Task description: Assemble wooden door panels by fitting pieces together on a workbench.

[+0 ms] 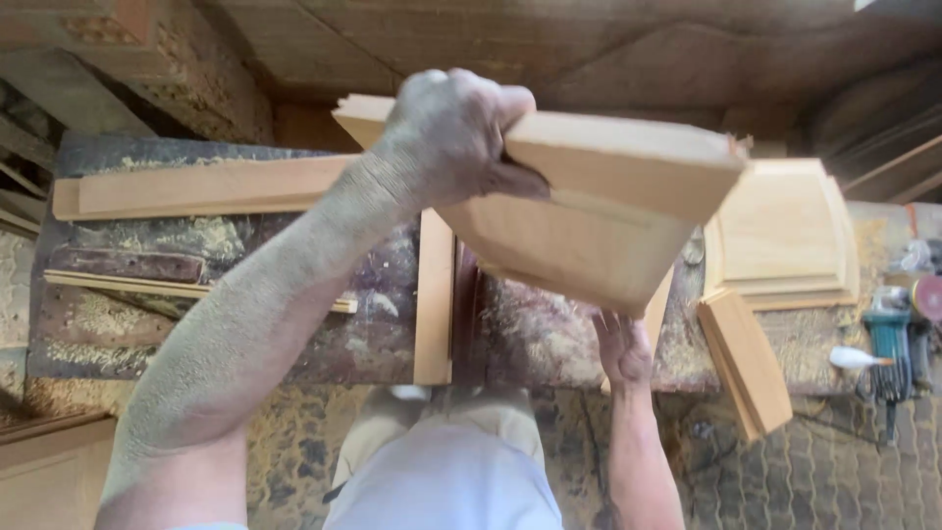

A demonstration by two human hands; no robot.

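Observation:
I hold a light wooden panel (599, 211) up in the air, tilted, close to the camera. My left hand (453, 137) grips its top edge near the left corner. From below, my right hand (621, 345) supports its lower edge, with the fingers partly hidden behind the wood. My dust-covered left forearm crosses the middle of the view.
Below is a dark, sawdust-strewn workbench (128, 324) with long wooden strips (196, 186) and an upright strip (434, 299). A stack of shaped panels (782, 236) and a flat board (746, 358) lie at the right, beside a teal power tool (891, 348). Patterned floor lies underneath.

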